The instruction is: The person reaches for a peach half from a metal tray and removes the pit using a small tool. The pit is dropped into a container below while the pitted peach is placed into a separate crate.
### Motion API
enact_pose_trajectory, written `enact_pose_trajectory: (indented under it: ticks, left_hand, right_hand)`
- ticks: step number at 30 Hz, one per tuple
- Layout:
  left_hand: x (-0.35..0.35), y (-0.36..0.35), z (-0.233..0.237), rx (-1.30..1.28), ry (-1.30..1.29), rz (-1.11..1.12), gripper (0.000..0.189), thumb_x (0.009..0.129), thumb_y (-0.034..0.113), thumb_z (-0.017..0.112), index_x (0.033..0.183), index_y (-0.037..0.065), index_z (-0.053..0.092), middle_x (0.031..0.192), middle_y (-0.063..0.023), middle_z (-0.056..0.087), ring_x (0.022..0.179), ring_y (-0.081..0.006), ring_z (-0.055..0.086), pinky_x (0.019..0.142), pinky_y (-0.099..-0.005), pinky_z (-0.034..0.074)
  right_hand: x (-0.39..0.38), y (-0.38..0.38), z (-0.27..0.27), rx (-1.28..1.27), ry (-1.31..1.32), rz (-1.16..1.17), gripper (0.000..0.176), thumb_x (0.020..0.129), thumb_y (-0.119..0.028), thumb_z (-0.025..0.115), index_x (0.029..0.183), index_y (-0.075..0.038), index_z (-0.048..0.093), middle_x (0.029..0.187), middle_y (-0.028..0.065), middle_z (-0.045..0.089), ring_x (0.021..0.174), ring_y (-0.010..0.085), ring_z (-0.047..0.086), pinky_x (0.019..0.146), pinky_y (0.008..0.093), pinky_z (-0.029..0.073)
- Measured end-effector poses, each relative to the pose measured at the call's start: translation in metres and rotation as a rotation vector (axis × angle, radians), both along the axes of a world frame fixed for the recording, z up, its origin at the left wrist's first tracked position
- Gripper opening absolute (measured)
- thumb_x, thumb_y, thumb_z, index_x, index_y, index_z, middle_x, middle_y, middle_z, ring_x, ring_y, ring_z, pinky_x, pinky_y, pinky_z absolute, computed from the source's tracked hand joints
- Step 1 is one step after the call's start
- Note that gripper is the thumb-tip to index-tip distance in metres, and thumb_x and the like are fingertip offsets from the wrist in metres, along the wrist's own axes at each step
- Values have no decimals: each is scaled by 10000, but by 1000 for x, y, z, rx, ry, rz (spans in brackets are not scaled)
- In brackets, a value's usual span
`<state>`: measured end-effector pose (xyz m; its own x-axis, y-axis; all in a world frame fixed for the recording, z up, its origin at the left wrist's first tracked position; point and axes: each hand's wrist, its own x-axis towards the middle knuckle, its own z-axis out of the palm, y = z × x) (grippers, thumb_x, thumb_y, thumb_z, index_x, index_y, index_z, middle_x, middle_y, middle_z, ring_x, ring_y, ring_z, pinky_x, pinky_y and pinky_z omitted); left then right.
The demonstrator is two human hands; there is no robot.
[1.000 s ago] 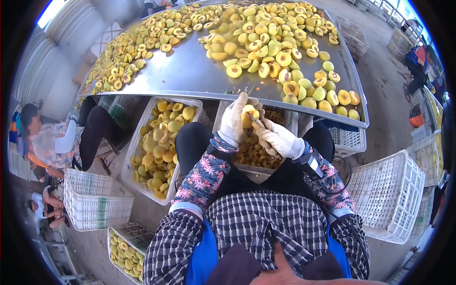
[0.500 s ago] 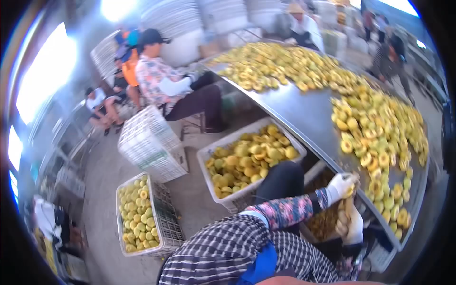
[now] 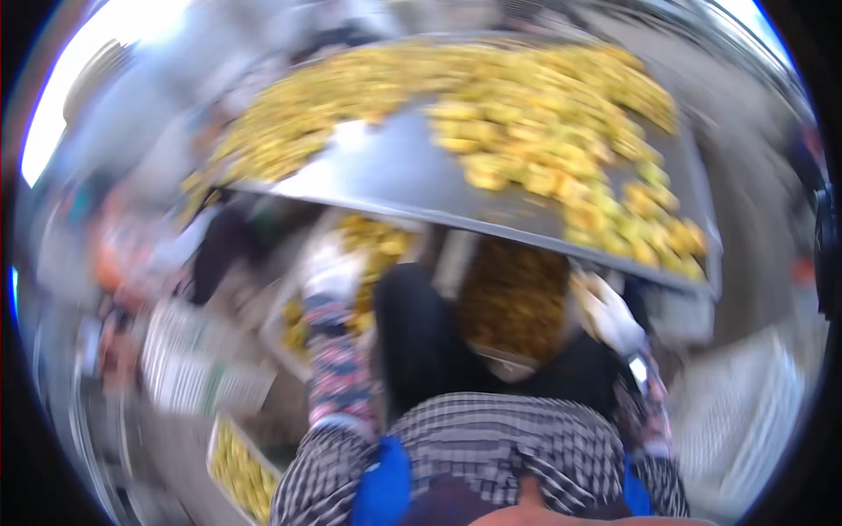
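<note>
My left hand (image 3: pixel 334 266), in a white glove, is over the crate (image 3: pixel 279 337) of yellow halved fruit at my left; motion blur smears its fingers. My right hand (image 3: pixel 614 317), gloved too, is closed at the right of my knees, beside a bin (image 3: pixel 495 357) of brown bits. A tan, narrow shape shows along its fingers, and I cannot tell what it is. In front of both hands is a metal table (image 3: pixel 399 167) heaped with yellow-green fruit halves (image 3: pixel 535 131), some with a hollow in the middle.
A white plastic crate (image 3: pixel 197 359) stands at the left, with a crate of fruit (image 3: pixel 241 473) below it. Blurred people sit at the far left. Pale stacked crates (image 3: pixel 737 412) are at the right. The table's front edge (image 3: pixel 412 215) runs just above my knees.
My view has swung to the right. My left hand has moved away from my right hand and the table edge, over to the fruit crate. My right hand stays near the bin.
</note>
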<state>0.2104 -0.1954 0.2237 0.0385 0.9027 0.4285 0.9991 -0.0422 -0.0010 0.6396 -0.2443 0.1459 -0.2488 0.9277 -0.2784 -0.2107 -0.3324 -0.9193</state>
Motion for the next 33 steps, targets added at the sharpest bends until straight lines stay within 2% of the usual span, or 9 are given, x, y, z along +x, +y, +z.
enact_pose_trajectory:
  ticks: [1,2,4,8,16,20,24,29,33]
  left_hand:
    - [6,18,1,-110,-355,8,432,829,281,690,1167,27,604,1131,-183,619,1036,-351,600,885,-413,495]
    - [-9,39,-24,-107,-336,4,407,851,304,652,1184,78,589,1267,-147,551,1153,-357,515,935,-445,451]
    - [33,56,-21,-82,-472,-238,464,830,303,687,1213,65,577,1274,-165,541,1152,-361,512,962,-426,438]
    - [162,87,7,-200,-228,-742,516,828,398,666,1228,88,568,1308,-178,514,1190,-377,478,1012,-433,391]
    - [389,123,-11,-361,102,-1236,558,823,324,659,1342,201,493,1452,-117,385,1320,-358,358,1094,-440,316]
    - [441,127,-35,-547,341,-1143,741,804,441,670,1442,218,366,1527,-89,274,1386,-359,267,1117,-501,254]
    - [429,150,-36,-744,259,-1101,793,797,472,663,1452,162,339,1470,-118,380,1358,-349,329,1112,-447,275]
    - [364,178,-26,-817,243,-975,392,827,424,633,1133,181,602,1184,-125,595,1141,-322,535,986,-412,413]
    - [320,205,-12,-748,713,-768,324,807,371,620,1093,223,652,1115,-105,640,1070,-269,596,951,-377,446]
  right_hand:
    - [-1,-2,3,73,-15,-82,140,984,-278,507,1014,-141,511,613,-82,424,423,42,361,391,203,288]
    - [-4,-7,8,77,45,-179,156,976,-263,508,1047,-124,508,624,-62,432,420,58,364,379,218,287]
    - [-1,-9,3,98,69,-290,203,959,-246,519,1100,-101,502,661,-35,445,418,69,360,368,222,287]
    - [-6,-7,-10,191,288,-517,187,937,-214,551,1083,-105,509,633,-26,443,420,69,361,371,219,300]
    - [0,-7,-30,254,340,-672,151,955,-247,561,1032,-122,527,666,-56,444,504,40,390,437,204,321]
    - [4,-9,-34,317,293,-651,190,959,-243,559,1070,-98,508,704,-46,470,517,42,410,454,198,344]
    - [8,-17,-24,292,332,-609,184,953,-215,556,1083,-93,510,743,-58,459,583,26,406,507,193,350]
    - [11,-22,-18,265,332,-557,199,937,-194,561,1101,-99,502,790,-63,448,606,20,401,524,190,348]
    - [11,-24,-22,262,468,-454,207,960,-227,512,1116,-98,469,775,-51,472,560,34,423,490,193,357]
